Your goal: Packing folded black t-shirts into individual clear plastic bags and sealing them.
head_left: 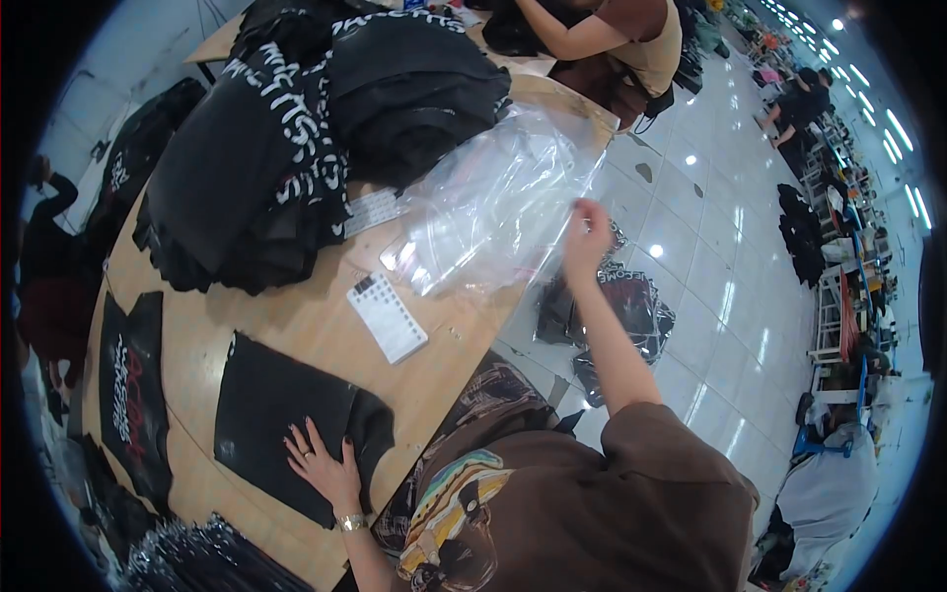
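Observation:
My left hand lies flat with spread fingers on a folded black garment near the table's front edge. My right hand is raised at the table's right edge, against the side of a loose stack of clear plastic bags. Its fingers are curled and slightly blurred; whether a bag edge is pinched between them is not clear. Between the garment and the bags lies a white sheet of small labels. Another label sheet is partly under the bags.
Tall piles of black printed garments fill the table's far side. Another printed garment lies at the left edge. Bagged garments rest on the tiled floor to the right. A co-worker sits at the far end; another person stands left.

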Demonstrator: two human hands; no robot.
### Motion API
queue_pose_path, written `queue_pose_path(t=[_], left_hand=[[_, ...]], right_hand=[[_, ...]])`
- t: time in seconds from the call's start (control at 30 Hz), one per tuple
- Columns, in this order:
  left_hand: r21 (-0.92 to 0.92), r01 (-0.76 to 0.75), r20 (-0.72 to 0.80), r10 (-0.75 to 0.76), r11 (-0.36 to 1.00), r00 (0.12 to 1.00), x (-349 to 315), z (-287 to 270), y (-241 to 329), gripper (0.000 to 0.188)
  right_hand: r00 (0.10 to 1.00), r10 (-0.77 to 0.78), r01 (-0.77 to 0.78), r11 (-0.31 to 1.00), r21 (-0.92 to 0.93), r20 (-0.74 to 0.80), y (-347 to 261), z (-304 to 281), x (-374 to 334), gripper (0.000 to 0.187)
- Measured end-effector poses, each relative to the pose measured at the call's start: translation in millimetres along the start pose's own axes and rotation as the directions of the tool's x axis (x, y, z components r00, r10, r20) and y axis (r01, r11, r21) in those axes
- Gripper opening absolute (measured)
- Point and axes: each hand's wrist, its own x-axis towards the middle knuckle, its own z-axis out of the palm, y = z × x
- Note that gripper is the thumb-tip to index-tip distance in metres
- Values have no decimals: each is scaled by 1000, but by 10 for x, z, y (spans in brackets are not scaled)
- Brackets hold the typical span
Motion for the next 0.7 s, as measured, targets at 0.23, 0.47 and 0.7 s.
queue_pose_path(t=[0.23, 0.47, 0.7], left_hand=[[10, -4, 40, 3, 1000, 999, 47, 32, 10, 68], [-29, 82, 21, -82, 996, 996, -56, -167, -20, 70], [-31, 25, -3, -25, 999, 1000, 10, -150, -11, 66]], right_hand=[[899, 412, -437, 866, -242, -150, 1712, 42, 770, 27], [916, 23, 254, 739, -625, 400, 1944, 667, 1038, 29], [838, -466, 530, 818, -222, 285, 2577, 342, 1810, 23]])
